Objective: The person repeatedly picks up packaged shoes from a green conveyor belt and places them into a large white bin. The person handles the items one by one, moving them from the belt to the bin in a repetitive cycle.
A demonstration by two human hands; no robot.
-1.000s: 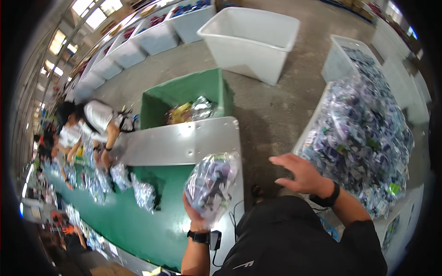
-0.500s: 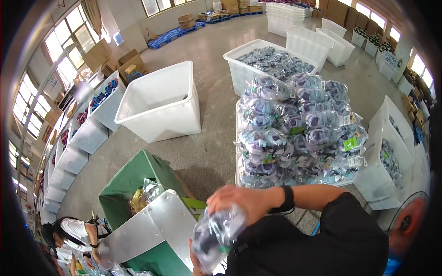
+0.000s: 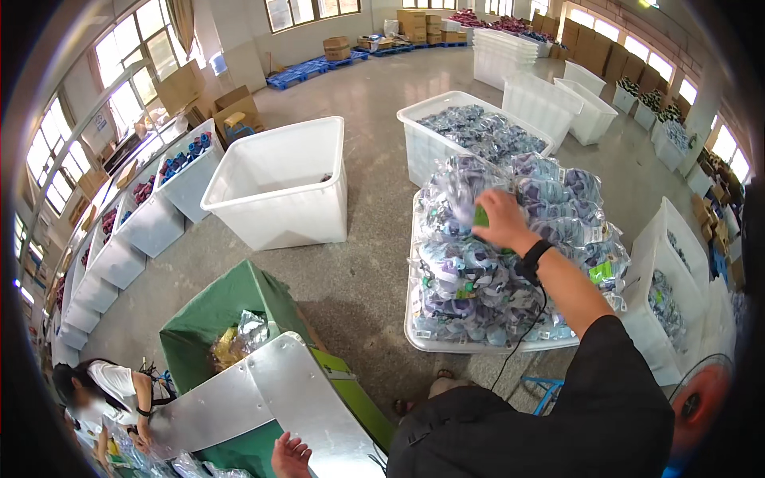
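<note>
My right hand (image 3: 504, 221) reaches out over a stack of clear-bagged shoes (image 3: 470, 267), grey-blue and purple, piled on a white base (image 3: 422, 338). Its fingers are closed on a bagged pair of shoes (image 3: 460, 190) at the top left of the stack; a green patch shows beside the fingertips, and the bag is blurred. Low in the picture, my left hand (image 3: 292, 456) holds nothing, its fingers loosely curled and apart. It is close to a metal-edged worktable (image 3: 307, 382) with a green surface (image 3: 247, 450).
A green bin (image 3: 203, 307) with crumpled wrapping adjoins the worktable. Beyond stands a large white tub (image 3: 279, 219); another tub (image 3: 414, 151) behind the stack is full of bagged shoes. At right are more tubs (image 3: 649, 319) and a fan (image 3: 701, 390). A co-worker (image 3: 115, 390) is at lower left.
The bagged shoes were between both hands near my body. My right arm has since stretched forward to the stack with them, and my left hand has let go and dropped back left.
</note>
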